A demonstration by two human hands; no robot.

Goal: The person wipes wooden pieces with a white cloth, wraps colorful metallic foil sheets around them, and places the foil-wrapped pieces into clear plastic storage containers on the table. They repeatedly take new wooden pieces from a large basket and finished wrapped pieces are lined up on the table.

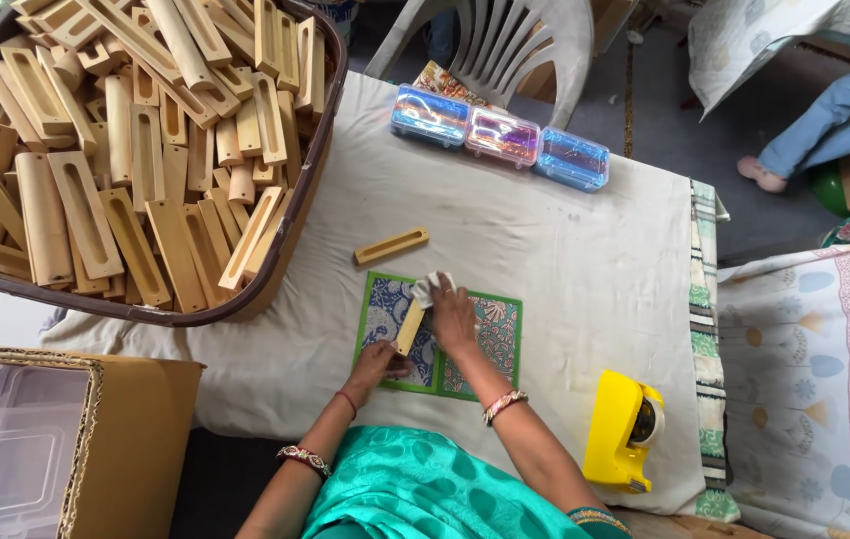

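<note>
Head-camera view, looking down at a table covered with a pale, slightly creased cloth (545, 230). The left hand (377, 361) is closed around the near end of a short, pale wooden block with a long slot (409, 327), holding it tilted above two square, green-bordered patterned mats (500, 344) that lie side by side on the cloth. The right hand (453, 317) is closed over a small crumpled white cloth pad (429, 287), pressed against the far end of the block. The step in hand appears to be wiping or polishing the block's surface; going on with it would call for a firm left-hand grip while the pad travels along the smooth, flat faces and into the slot. A second slotted wooden block (392, 246) lies flat on the cloth just beyond the mats. At far left, a large dark oval basket (290, 240) is heaped with many similar blocks, all light-coloured, straight-edged and matt. Three small translucent plastic cases (501, 135), iridescent blue and pink, stand in a row at the far edge. A yellow plastic tape dispenser (622, 431) rests near right. An open cardboard box (135, 439) with clear plastic inside sits near left.
</note>
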